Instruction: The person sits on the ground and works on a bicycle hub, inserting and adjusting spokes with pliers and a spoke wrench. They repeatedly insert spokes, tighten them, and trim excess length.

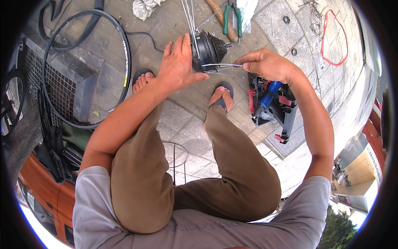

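A thick black bicycle wheel hub (203, 50) with a stack of sprockets stands on the paving in front of me. Several thin metal spokes (190, 18) stick up from its left side. My left hand (179, 64) lies against that side, fingers stretched out and thumb apart below the hub. To the right, my right hand (265, 65) pinches the end of a spoke (222, 64) between thumb and fingers. That spoke runs leftward to the hub's lower edge, with others close by. Where its far end sits is hidden.
A black wheel rim (129, 54) leans at left over a metal grate (49, 79). Green-handled pliers (226, 18) and a wooden-handled tool (215, 10) lie beyond the hub. A tool case (286, 110) with a blue tool (269, 94) is beside my right foot. A red loop (346, 45) lies far right.
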`<state>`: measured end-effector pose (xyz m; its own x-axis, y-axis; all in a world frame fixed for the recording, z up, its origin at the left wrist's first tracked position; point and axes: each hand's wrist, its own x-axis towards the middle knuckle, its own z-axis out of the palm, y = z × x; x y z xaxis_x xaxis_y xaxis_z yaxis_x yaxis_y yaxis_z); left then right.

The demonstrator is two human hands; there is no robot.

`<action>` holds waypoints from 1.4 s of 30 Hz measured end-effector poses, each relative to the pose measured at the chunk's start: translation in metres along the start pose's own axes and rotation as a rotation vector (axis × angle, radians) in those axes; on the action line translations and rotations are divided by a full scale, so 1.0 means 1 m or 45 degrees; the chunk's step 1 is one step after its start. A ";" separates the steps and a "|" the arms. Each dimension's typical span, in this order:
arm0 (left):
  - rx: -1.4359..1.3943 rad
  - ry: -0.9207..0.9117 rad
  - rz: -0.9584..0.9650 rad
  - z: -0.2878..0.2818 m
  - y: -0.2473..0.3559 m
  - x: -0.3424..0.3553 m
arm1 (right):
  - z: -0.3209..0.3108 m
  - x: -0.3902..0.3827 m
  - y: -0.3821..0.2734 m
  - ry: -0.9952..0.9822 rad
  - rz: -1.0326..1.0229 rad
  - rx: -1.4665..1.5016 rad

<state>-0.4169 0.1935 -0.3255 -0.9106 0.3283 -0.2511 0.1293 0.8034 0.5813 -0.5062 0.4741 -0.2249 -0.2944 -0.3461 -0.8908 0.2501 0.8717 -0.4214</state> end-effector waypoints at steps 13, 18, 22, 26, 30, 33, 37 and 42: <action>0.010 -0.008 0.004 0.002 -0.002 0.001 | 0.001 -0.001 -0.002 0.008 0.031 0.001; 0.001 -0.005 0.006 0.001 -0.001 0.001 | 0.000 -0.002 -0.003 0.022 0.000 -0.037; -0.007 -0.026 -0.002 -0.001 0.000 0.001 | 0.003 -0.002 -0.004 0.071 -0.020 -0.099; 0.006 -0.015 0.012 0.000 -0.001 0.000 | -0.003 -0.005 -0.015 0.106 -0.035 -0.182; 0.006 -0.017 0.013 0.000 -0.001 0.001 | -0.014 -0.007 -0.024 0.047 0.055 -0.206; -0.024 -0.010 0.019 -0.001 -0.002 0.001 | -0.014 -0.008 -0.023 0.079 0.020 -0.220; -0.021 0.000 0.011 0.000 -0.001 0.000 | -0.007 -0.007 -0.011 0.128 -0.055 -0.137; -0.010 -0.005 -0.007 -0.002 0.000 0.000 | -0.006 -0.008 -0.015 0.089 -0.063 -0.128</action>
<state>-0.4175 0.1928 -0.3243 -0.9096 0.3263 -0.2574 0.1216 0.8012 0.5859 -0.5132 0.4662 -0.2107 -0.3684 -0.3674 -0.8540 0.1411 0.8859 -0.4420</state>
